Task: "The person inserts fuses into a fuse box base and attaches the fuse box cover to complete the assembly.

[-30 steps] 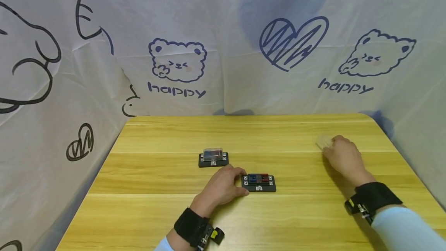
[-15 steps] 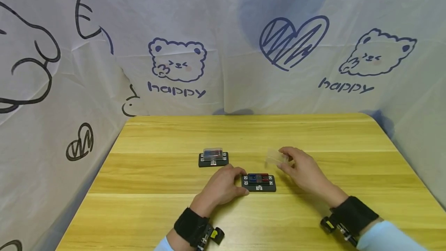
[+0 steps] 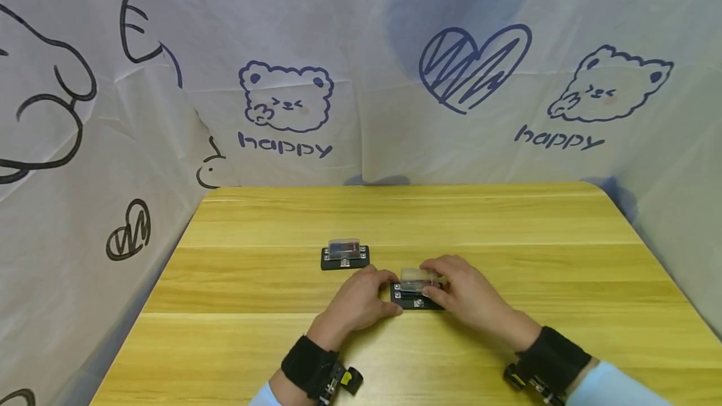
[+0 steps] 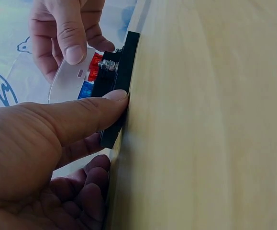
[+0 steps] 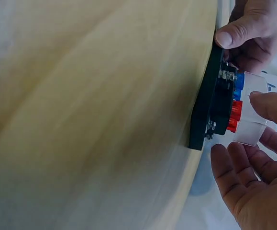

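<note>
A black fuse block (image 3: 407,301) with blue and red fuses (image 5: 236,109) lies on the wooden table. My left hand (image 3: 362,301) grips its left end, the thumb on the near edge and a finger at the far edge. My right hand (image 3: 467,293) pinches a clear plastic cover (image 3: 416,279) by its sides, right over the fuses. In the right wrist view the fuses still show between the cover's rim and the black base. Behind and to the left stands a second fuse block (image 3: 345,263), its clear cover (image 3: 344,249) seated on top.
The light wooden table (image 3: 254,281) reaches back to a white cloth (image 3: 383,130) with drawn bears and hearts. More cloth hangs along the left and right sides. Each wrist wears a black strap (image 3: 307,365) with a small camera.
My right hand has brought the clear cover leftward from the table's right side to above the near fuse block. The left hand has kept its grip on that block.
</note>
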`<move>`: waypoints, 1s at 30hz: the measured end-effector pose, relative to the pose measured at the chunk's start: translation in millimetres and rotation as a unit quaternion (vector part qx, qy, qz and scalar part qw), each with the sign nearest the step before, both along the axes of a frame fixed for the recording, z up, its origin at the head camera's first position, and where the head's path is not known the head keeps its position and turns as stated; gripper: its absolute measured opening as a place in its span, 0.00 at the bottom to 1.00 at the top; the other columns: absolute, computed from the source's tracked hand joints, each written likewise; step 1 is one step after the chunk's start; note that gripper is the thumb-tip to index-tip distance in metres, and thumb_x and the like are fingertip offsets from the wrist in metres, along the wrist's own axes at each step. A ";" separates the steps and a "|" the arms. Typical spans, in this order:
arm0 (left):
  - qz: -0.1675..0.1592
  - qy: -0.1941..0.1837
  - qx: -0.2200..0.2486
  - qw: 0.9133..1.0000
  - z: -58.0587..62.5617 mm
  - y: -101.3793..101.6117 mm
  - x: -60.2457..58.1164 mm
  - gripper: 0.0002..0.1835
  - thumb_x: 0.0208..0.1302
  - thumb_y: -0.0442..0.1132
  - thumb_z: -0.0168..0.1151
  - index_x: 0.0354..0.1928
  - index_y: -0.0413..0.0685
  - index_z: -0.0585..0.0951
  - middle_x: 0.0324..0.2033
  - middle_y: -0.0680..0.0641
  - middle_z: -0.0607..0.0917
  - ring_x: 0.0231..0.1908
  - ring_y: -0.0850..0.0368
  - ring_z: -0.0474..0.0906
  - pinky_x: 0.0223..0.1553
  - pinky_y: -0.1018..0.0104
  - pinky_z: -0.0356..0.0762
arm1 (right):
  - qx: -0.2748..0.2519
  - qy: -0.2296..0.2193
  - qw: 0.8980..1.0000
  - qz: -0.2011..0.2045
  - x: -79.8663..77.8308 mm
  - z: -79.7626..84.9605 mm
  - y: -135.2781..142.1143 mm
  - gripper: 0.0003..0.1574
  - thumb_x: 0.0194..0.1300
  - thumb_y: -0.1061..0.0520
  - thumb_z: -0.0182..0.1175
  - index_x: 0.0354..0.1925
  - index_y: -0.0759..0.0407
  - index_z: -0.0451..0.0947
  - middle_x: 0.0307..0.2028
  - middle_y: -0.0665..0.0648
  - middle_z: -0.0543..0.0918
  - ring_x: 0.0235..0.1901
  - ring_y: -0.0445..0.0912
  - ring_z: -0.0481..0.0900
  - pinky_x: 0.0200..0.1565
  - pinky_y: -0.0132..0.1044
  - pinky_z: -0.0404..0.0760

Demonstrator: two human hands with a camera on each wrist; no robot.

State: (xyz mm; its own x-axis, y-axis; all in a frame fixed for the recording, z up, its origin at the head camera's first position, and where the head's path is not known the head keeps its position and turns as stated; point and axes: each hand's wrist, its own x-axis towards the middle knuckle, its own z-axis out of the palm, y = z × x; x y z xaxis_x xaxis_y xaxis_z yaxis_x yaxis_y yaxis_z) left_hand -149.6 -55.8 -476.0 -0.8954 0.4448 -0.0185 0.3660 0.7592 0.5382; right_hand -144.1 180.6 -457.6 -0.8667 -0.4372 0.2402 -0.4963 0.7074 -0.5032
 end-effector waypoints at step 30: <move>0.032 -0.012 0.087 0.996 3.2 4.7 0.2 0.23 0.59 0.58 0.65 0.56 0.64 0.79 0.36 0.50 0.74 0.29 0.59 0.69 0.27 0.65 0.69 | 0.017 -0.002 1.000 0.000 1.6 -6.4 7.8 0.22 0.60 0.50 0.67 0.53 0.53 0.79 0.48 0.52 0.82 0.39 0.44 0.79 0.38 0.41 0.80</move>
State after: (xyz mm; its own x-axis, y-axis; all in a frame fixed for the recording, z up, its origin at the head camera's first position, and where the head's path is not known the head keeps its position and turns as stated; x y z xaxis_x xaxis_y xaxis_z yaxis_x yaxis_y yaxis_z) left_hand -149.4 -51.1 -472.8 -0.9225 0.3846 0.0321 0.3050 0.6753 0.6715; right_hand -142.4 188.5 -464.0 -0.8674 -0.4458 0.2210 -0.4946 0.7240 -0.4808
